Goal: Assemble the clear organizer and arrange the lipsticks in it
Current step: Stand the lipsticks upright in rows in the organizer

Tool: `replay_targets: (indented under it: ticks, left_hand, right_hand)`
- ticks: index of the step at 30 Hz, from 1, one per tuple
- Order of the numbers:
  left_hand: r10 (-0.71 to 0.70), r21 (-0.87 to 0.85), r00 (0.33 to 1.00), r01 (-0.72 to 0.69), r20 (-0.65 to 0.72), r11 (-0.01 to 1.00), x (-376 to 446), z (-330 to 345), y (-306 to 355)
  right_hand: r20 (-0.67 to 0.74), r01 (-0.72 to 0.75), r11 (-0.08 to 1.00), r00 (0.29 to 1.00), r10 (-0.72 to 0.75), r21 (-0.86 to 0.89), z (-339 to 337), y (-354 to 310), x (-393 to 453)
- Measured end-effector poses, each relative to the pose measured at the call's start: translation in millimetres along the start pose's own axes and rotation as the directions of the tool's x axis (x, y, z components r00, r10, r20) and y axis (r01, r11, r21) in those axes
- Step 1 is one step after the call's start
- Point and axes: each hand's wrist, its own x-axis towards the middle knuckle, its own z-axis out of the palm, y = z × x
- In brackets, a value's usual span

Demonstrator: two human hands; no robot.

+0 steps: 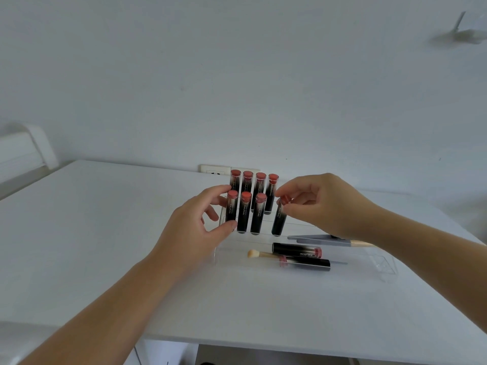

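A clear tiered organizer (379, 262) stands on the white table (105, 233). Several black lipsticks with red caps (247, 192) stand upright in its two back rows. My left hand (200, 227) grips the leftmost front-row lipstick (232, 209) and the organizer's left end. My right hand (324, 204) pinches the cap of a tilted lipstick (278, 219), the fourth in the front row. Two more lipsticks (297, 251) lie flat in the front tray beside a small makeup brush (259, 254).
Grey flat tools and a wooden-handled brush (326, 240) lie under my right wrist. A wall socket (214, 170) sits behind the organizer. The table's near edge runs along the bottom, and a white wall rises close behind.
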Motion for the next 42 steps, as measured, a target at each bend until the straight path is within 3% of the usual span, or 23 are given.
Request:
replay_targets:
  ticks: [6,10,18,24,42]
  left_hand:
    - [-0.008,0.004,1.0,0.008,-0.004,1.0,0,0,-1]
    - [-0.019,-0.004,1.0,0.019,0.0,1.0,0,1,-3]
    - [-0.014,0.005,1.0,0.014,0.003,1.0,0,1,-3]
    - [-0.01,0.009,1.0,0.011,-0.002,1.0,0,2,-4]
    - [-0.013,0.019,1.0,0.012,0.005,1.0,1,2,-7]
  right_hand:
    - [0.026,0.034,0.999,0.999,-0.035,0.034,3,2,-2]
    - [0.003,0.128,0.992,0.992,-0.128,0.009,5,-3,-3]
    - [-0.087,0.154,0.986,0.983,-0.159,-0.062,16,1,0]
    - [-0.155,0.114,0.993,0.981,-0.115,-0.017,21,5,4]
    - [-0.147,0.085,0.996,0.986,-0.083,0.006,26,6,6]
